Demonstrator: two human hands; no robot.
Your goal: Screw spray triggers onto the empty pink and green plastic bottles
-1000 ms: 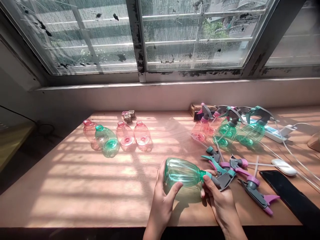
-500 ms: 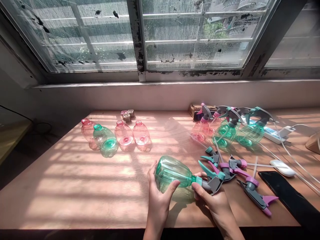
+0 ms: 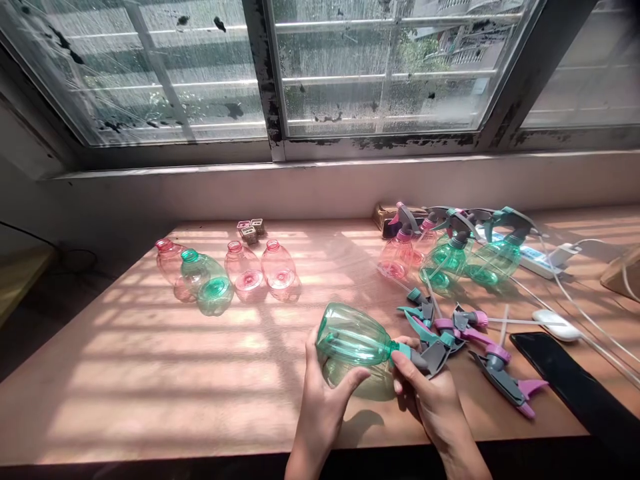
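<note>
At the far left of the table (image 3: pixel 200 380), three pink bottles (image 3: pixel 243 270) and one green bottle (image 3: pixel 199 270) have bare necks with no spray heads, so these look not yet done. Small patterned cubes (image 3: pixel 251 229) lie just behind them.

Next, near the table's front edge, the person's left hand (image 3: pixel 320 397) cups the base of another green bottle, the tilted one (image 3: pixel 353 333). Its fingers curve behind the base and its thumb spreads wide along the near side; whether the thumb presses the plastic cannot be told. The neck points to the right, where the right hand (image 3: pixel 437 397) has thumb and fingers closed on the teal collar (image 3: pixel 402 349) of a grey spray head. The collar sits at the neck, so this one seems partly done; how tight it is cannot be seen.

Beyond that hand lie loose spray heads (image 3: pixel 500 377), some overlapping, apparently unused. Behind them, a cluster of pink and green headed bottles (image 3: pixel 447 259), at least four, appears finished. A black phone (image 3: pixel 555 367) and a white mouse (image 3: pixel 559 327) lie at the far right.
</note>
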